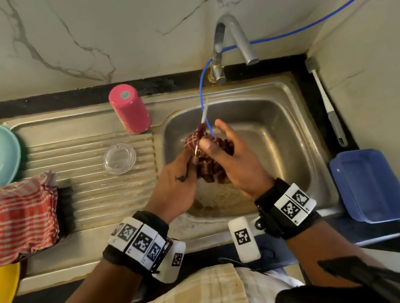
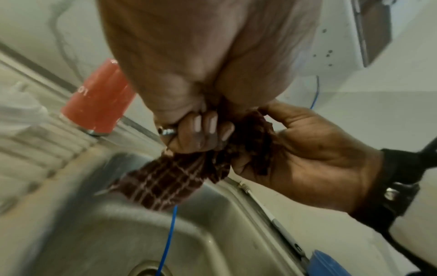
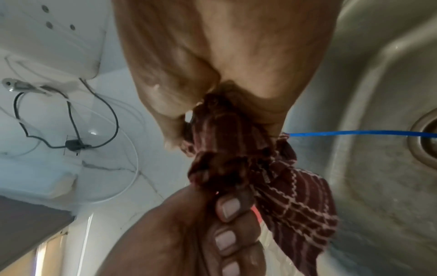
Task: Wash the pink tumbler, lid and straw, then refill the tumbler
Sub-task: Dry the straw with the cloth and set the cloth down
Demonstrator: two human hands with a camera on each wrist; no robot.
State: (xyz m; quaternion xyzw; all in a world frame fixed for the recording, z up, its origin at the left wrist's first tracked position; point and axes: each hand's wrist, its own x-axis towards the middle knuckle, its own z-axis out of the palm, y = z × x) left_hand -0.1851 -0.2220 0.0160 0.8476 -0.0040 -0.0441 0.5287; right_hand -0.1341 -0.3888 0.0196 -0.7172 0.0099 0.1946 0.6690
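Over the sink [image 1: 287, 103], your left hand [image 1: 175, 183] and right hand [image 1: 236, 161] both clutch a maroon checked cloth [image 1: 207, 155] wrapped round the straw [image 1: 204, 114] (its white end pokes out); farther off the clear lid [image 1: 119, 158] lies on the drainboard [image 1: 91, 192]; beyond it the pink tumbler [image 1: 129, 108] stands upside down.

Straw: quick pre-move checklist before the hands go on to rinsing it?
1. Straw held: ok, left hand grips it with the maroon cloth over the sink.
2. Right hand on cloth: ok.
3. Pink tumbler out of the way: ok, upside down on the drainboard.
4. Clear lid out of the way: ok, on the drainboard ribs.
5. Tap running: cannot tell.
6. Straw clean inside: cannot tell.
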